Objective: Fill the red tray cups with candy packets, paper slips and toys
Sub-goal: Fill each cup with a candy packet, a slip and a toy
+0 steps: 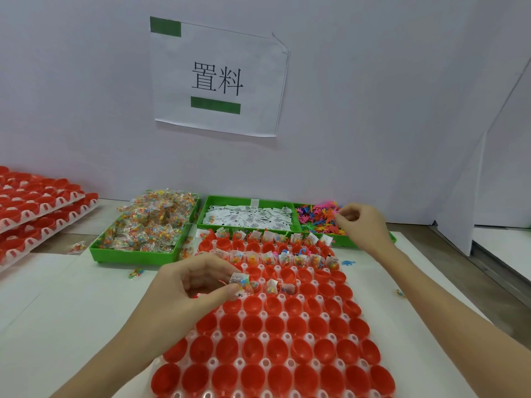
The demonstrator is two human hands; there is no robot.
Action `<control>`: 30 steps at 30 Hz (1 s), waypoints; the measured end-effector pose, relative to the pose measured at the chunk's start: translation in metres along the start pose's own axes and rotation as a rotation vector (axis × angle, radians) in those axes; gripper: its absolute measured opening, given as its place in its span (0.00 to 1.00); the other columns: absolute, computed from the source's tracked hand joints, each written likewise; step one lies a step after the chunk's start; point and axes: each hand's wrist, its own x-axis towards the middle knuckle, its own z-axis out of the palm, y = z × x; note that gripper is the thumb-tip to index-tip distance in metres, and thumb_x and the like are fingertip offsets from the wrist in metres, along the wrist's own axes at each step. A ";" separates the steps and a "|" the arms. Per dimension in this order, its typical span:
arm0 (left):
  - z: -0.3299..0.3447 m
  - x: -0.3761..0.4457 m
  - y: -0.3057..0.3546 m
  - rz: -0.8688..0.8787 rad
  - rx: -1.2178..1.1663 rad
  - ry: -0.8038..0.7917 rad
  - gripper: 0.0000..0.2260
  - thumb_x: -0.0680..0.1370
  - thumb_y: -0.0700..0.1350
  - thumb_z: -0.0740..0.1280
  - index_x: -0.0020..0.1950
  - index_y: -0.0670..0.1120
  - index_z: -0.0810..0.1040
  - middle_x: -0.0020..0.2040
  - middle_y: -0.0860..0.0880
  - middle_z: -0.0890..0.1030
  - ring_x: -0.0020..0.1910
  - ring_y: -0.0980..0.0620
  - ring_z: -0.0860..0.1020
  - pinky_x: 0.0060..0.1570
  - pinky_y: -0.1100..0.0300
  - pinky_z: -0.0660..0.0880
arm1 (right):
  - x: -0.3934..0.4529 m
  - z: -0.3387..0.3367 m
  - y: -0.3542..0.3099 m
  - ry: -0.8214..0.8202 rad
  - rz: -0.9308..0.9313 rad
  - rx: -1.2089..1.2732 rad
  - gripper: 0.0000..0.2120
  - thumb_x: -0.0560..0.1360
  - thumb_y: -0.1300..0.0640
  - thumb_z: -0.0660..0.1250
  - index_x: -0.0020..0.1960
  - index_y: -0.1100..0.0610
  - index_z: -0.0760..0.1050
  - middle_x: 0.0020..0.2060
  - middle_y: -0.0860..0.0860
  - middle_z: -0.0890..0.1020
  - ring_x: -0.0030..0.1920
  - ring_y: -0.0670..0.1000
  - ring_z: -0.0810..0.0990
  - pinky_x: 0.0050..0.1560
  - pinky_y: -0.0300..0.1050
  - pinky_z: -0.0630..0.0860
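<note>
Red cups (275, 331), round and glossy, sit in a white plastic tray (283, 315) on the table straight ahead of me. Cups in the two far rows hold clear candy packets and paper slips; the near rows hold nothing. My left hand (198, 285) pinches a candy packet (240, 283) with a slip over the third row. My right hand (360, 225) reaches into the right green bin (344, 239) of bright plastic toys (316, 215), fingers curled; whether it grips one I cannot tell. Middle bin (230, 201) holds paper slips (250, 216); left bin (132, 254) holds candy packets (149, 222). Stacked red trays (37, 208) lie far left.
</note>
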 end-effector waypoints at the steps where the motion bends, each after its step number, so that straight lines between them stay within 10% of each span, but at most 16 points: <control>1: 0.001 -0.001 0.000 -0.003 0.002 -0.009 0.08 0.69 0.46 0.79 0.47 0.54 0.87 0.44 0.47 0.87 0.43 0.50 0.86 0.47 0.63 0.82 | 0.004 0.000 0.001 -0.009 0.014 -0.056 0.07 0.77 0.57 0.71 0.41 0.55 0.81 0.35 0.49 0.83 0.35 0.43 0.78 0.37 0.37 0.73; 8: -0.002 0.000 -0.002 -0.026 0.008 -0.011 0.08 0.69 0.45 0.79 0.47 0.53 0.87 0.44 0.47 0.88 0.44 0.48 0.87 0.49 0.58 0.83 | 0.020 0.001 0.014 -0.077 0.152 -0.268 0.10 0.72 0.64 0.73 0.34 0.61 0.75 0.33 0.61 0.81 0.36 0.55 0.78 0.41 0.52 0.78; 19: -0.003 0.001 0.001 -0.021 -0.025 0.045 0.10 0.67 0.44 0.80 0.46 0.52 0.87 0.43 0.46 0.87 0.44 0.49 0.86 0.47 0.65 0.81 | 0.003 -0.010 0.006 0.054 0.211 0.191 0.11 0.79 0.61 0.71 0.60 0.63 0.81 0.47 0.56 0.87 0.48 0.53 0.86 0.55 0.52 0.82; 30: 0.010 -0.006 0.008 0.051 -0.006 -0.065 0.07 0.69 0.45 0.80 0.45 0.51 0.88 0.43 0.48 0.88 0.45 0.50 0.87 0.49 0.65 0.81 | -0.145 -0.035 -0.099 -0.366 -0.089 0.604 0.09 0.78 0.57 0.72 0.53 0.45 0.86 0.48 0.45 0.88 0.48 0.46 0.86 0.46 0.34 0.80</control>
